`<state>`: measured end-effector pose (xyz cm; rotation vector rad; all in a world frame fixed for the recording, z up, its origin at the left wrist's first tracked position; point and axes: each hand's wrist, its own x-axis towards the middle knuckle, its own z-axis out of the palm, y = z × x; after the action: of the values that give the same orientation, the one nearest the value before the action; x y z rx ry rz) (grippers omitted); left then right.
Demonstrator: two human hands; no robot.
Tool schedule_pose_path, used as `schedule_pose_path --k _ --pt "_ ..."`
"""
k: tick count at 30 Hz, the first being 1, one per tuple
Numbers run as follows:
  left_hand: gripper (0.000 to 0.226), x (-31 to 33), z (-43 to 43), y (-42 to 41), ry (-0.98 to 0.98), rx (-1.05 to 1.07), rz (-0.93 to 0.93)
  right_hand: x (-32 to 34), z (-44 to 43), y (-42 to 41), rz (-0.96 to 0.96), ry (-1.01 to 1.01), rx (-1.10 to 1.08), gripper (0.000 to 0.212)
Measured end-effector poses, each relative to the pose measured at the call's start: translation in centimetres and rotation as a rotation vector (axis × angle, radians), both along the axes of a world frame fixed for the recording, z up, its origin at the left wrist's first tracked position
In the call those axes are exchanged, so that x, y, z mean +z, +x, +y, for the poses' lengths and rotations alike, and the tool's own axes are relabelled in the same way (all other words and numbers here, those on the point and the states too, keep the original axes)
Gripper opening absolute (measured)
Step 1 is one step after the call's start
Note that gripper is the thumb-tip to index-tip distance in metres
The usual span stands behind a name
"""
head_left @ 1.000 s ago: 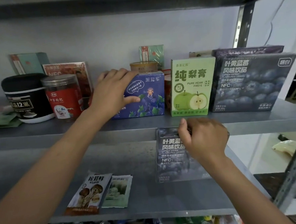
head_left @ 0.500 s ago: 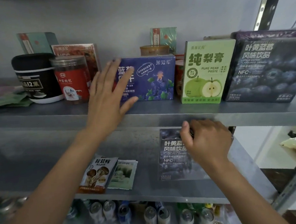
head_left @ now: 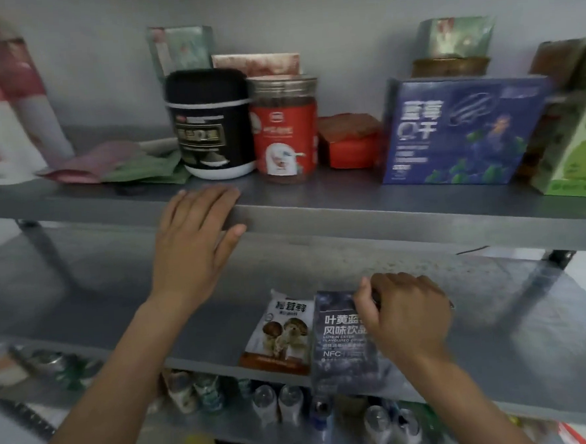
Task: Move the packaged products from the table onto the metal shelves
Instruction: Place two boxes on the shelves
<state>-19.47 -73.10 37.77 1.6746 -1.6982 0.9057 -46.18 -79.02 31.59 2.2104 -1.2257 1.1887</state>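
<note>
Left hand (head_left: pixel 196 241) dropped flat onto shelf edge (head_left: pixel 387 223); right hand (head_left: pixel 407 317) grips dark box (head_left: pixel 344 352).

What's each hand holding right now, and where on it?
The right hand grips the dark drink box by its top edge; the left hand holds nothing.

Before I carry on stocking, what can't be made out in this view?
Head view only:
- Dark drink box: right half covered by the right hand gripping it.
- Green box: cut off by the right edge.
- Bottles and cans below: blurred, tops hidden by the middle shelf.
- Black tub: label print too blurred to read.
</note>
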Motion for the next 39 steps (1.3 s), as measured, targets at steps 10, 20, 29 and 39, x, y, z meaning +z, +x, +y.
schedule_pose_path --k 10,20,29,39 --pt "0.056 0.4 5.1 18.4 0.054 -0.08 -0.117 0.4 4.2 24.3 -0.028 0.021 0.053 0.049" --pt "0.051 -2.2 8.8 29.4 -0.024 -0.022 -0.119 0.3 5.5 39.0 0.042 -0.015 0.19 0.048" --pt "0.055 -5.4 11.4 46.3 -0.045 0.071 -0.15 -2.1 8.1 54.9 0.085 -0.053 0.146 0.048" --pt "0.066 -6.1 15.1 70.8 -0.065 0.144 -0.17 -3.9 13.1 74.1 0.072 0.064 0.015 0.05"
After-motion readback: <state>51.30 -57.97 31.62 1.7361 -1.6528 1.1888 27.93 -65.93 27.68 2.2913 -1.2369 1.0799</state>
